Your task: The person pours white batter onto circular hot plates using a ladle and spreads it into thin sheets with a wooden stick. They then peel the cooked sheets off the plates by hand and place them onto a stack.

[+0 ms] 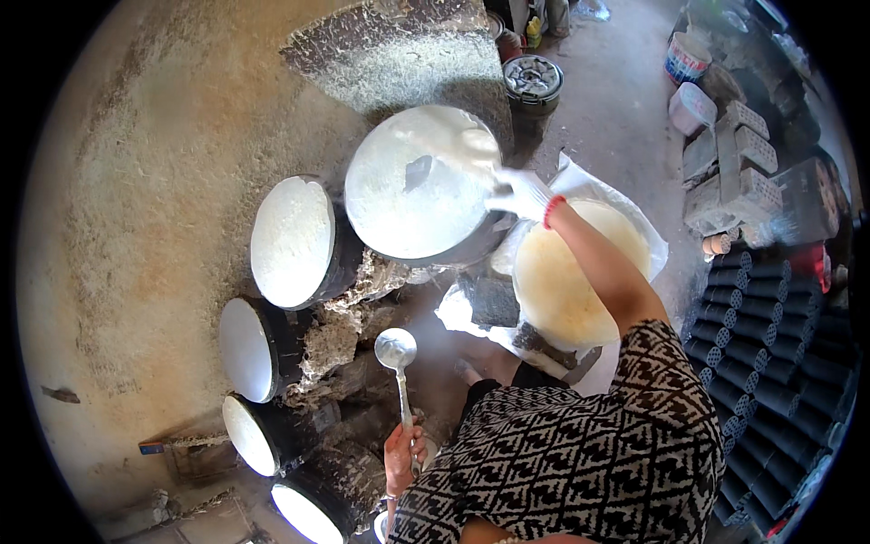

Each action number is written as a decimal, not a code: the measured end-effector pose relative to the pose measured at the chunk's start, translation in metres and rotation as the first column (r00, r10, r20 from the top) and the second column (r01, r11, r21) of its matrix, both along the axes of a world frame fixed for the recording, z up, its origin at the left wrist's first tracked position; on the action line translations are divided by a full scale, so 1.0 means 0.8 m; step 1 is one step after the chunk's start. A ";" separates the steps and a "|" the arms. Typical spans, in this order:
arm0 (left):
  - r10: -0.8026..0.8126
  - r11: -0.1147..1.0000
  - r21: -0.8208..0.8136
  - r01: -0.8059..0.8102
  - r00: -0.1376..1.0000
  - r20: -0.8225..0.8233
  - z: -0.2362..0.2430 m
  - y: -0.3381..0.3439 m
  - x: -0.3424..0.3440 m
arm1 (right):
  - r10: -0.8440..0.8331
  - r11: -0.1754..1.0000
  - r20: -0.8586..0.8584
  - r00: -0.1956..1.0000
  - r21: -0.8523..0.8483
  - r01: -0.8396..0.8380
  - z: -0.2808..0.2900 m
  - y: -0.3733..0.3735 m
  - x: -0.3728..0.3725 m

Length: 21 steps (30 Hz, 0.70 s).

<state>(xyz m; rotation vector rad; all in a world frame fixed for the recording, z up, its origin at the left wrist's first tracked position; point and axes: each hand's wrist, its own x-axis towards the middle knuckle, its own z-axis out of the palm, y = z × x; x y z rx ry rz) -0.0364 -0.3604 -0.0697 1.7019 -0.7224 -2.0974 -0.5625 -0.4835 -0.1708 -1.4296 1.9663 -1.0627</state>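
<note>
My left hand [399, 461] is closed around the handle of a metal ladle [396, 348], held upright at the lower middle with its bowl away from me. My right hand [521, 194], in a white glove with a red band at the wrist, reaches to the right edge of a large round griddle [412, 213]. Motion smears its fingers, and a pale blurred streak runs from them over the griddle. The griddle's top has a whitish coating with a darker grey patch. Under my right forearm lies a pile of pale yellowish round sheets [566, 281] on white plastic sheeting [654, 249].
Several smaller black-sided griddles with white tops, one a round griddle [292, 243], curve down the left. A lidded pot [533, 80] stands at the back. Perforated coal briquettes [761, 349] are stacked at right, below pale bricks [754, 150] and a bucket [686, 62].
</note>
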 end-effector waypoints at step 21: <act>0.033 0.994 -0.105 -0.043 0.995 -0.093 0.018 -0.051 0.004 | -0.073 0.908 -0.212 0.974 -0.418 -0.023 -0.052 -0.021 0.022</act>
